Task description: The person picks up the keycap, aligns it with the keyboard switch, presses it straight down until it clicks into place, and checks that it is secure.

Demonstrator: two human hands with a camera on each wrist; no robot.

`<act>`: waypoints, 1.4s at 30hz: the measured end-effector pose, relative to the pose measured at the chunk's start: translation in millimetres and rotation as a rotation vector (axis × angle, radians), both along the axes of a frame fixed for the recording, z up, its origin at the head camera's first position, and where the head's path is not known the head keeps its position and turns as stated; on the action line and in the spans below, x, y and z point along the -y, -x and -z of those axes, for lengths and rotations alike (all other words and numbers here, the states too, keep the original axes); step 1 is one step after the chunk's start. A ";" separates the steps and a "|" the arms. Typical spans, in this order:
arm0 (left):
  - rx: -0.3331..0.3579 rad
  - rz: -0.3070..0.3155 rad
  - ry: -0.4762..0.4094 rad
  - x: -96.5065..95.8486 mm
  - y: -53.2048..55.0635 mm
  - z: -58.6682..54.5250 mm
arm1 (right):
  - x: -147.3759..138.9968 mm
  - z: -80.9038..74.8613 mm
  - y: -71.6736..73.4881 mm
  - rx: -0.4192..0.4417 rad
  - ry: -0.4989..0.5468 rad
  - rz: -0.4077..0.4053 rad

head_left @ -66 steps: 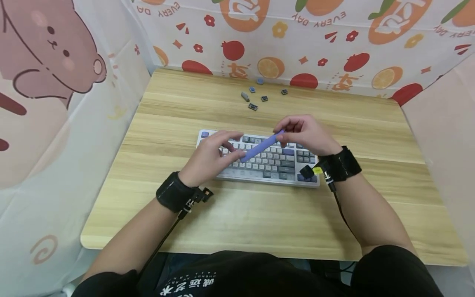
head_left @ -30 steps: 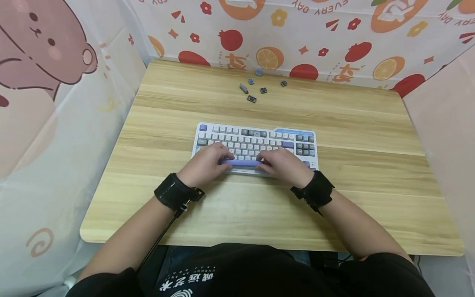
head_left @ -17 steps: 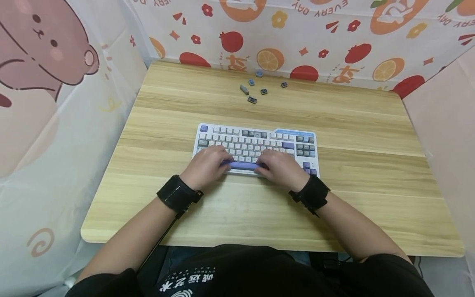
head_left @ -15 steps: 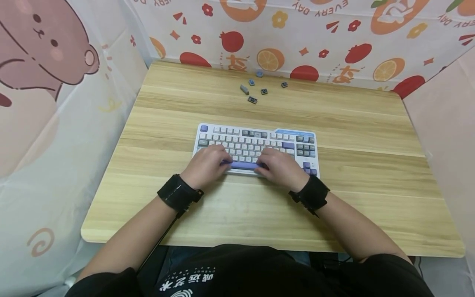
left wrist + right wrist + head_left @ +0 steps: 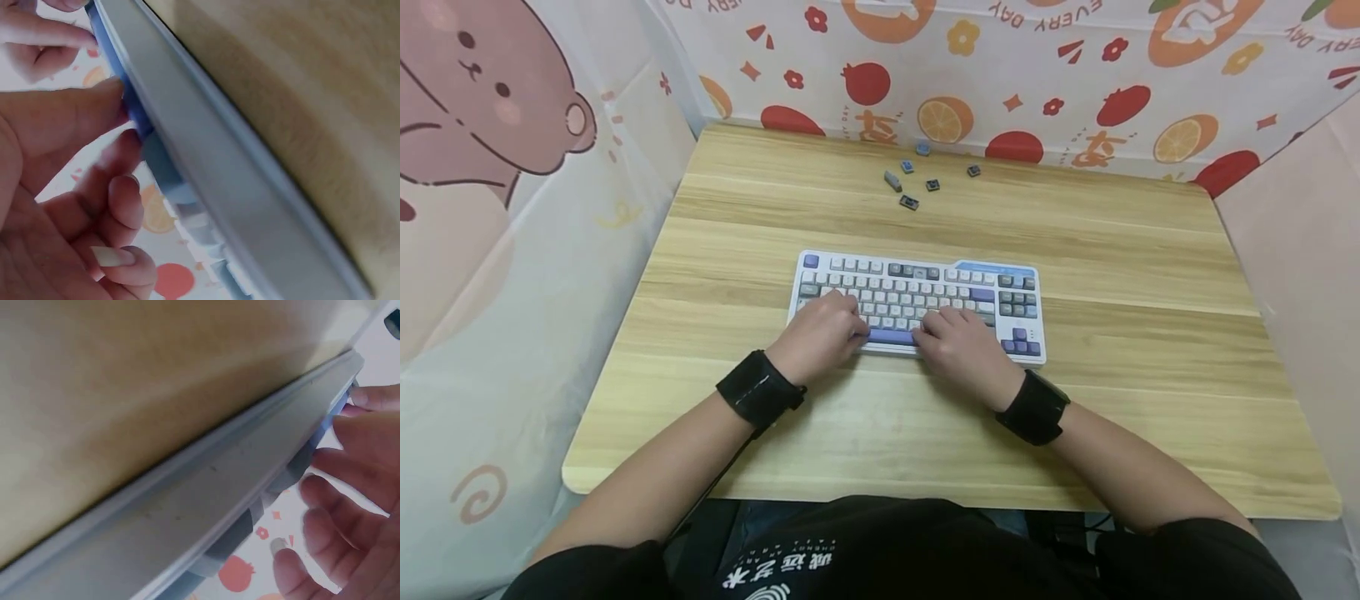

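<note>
A bare strip of bench [image 5: 1112, 275] lies open between the keyboard [image 5: 917, 293] and the loose keycaps [image 5: 932, 185], which obstruct the back; the printed cloth [image 5: 985, 79] closes off the far edge. Both sides of the keyboard offer wide room. The left grip [image 5: 826, 332] and right grip [image 5: 961, 348] block the purple bar's [image 5: 891, 337] ends, a small gap between them.

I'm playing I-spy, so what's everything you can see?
Table: 1, light wood, centre
Keyboard: 1, white, grey, purple, on table
Long key: 1, purple, keyboard's front row
Loose pieces: 6, blue, grey, dark, behind keyboard
Fruit cloth: 1, white, red, orange, behind table
Bear cloth: 1, pale, pink, left
Plain screen: 1, pale, right
Shirt: 1, black, bottom
Wristbands: 2, black, left and right
Cable: 1, black, below left wristband
Left fingers: 1 hand, at long key's left end
Right fingers: 1 hand, at its right end
</note>
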State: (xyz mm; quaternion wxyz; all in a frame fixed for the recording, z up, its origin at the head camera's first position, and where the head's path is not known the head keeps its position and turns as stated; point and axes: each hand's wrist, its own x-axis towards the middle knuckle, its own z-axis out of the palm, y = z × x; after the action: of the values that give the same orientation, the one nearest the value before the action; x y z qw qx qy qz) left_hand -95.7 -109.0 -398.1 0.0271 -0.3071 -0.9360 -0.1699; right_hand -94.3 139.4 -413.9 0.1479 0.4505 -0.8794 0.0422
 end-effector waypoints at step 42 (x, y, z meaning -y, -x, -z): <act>-0.025 -0.057 0.006 2.5 -13.8 -6.2 | 40.4 -29.5 210.8 0.534 -0.344 0.226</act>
State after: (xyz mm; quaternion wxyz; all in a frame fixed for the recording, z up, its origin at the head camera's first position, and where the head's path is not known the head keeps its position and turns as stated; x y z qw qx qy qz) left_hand -81.9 -111.5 -391.9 0.0428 -0.2825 -0.9445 -0.1621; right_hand -305.1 99.0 -384.4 -0.1619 0.3416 -0.9258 -0.0070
